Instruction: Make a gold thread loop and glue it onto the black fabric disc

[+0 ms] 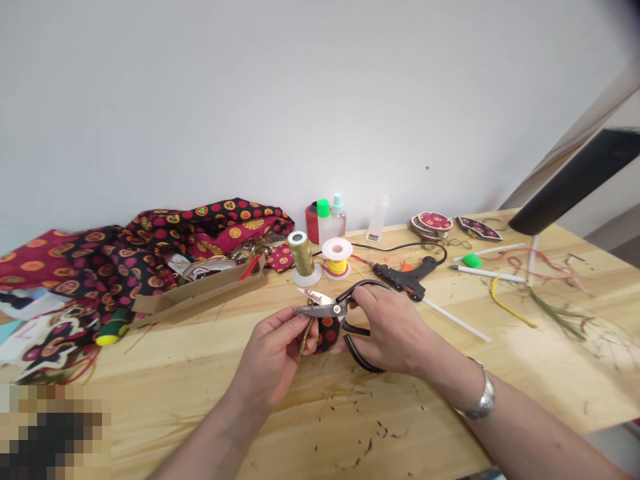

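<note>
My right hand [393,330] grips black-handled scissors [345,308], their blades parted and pointing left. My left hand [277,353] pinches a small fabric piece [327,333] in black with red and yellow dots, with a gold cord [307,337] hanging from it. The scissor blades sit right over the cord, just above my left fingers. Both hands hover over the wooden table [200,393] near its middle. A silver bracelet [483,400] circles my right wrist.
A gold thread spool [301,255] and a yellow cord reel [337,258] stand behind the hands. A black glue gun [407,277] lies to the right, small bottles [333,220] by the wall. Patterned fabric [150,247] and a cardboard box [200,287] fill the left. Thread scraps litter the right.
</note>
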Demonstrator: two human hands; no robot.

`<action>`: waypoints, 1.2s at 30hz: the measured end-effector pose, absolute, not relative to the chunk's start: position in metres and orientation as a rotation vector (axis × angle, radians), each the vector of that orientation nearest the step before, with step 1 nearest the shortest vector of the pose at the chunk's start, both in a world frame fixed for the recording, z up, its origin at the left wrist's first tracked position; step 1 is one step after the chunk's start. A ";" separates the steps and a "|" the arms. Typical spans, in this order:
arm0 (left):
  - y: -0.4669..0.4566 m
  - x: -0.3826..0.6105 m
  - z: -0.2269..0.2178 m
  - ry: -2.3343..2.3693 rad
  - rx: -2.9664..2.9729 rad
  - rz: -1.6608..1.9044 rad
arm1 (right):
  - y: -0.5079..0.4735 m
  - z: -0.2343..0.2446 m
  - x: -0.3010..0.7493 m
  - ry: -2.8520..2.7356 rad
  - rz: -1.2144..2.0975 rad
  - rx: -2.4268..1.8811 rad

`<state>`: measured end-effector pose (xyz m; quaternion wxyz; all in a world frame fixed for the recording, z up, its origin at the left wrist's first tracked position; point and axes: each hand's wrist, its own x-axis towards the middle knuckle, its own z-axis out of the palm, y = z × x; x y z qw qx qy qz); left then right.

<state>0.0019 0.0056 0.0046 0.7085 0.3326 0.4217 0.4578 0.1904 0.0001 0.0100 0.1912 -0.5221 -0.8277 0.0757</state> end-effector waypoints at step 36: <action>0.005 0.002 0.003 0.930 0.813 0.983 | 0.003 0.009 0.188 -2.350 0.133 -1.490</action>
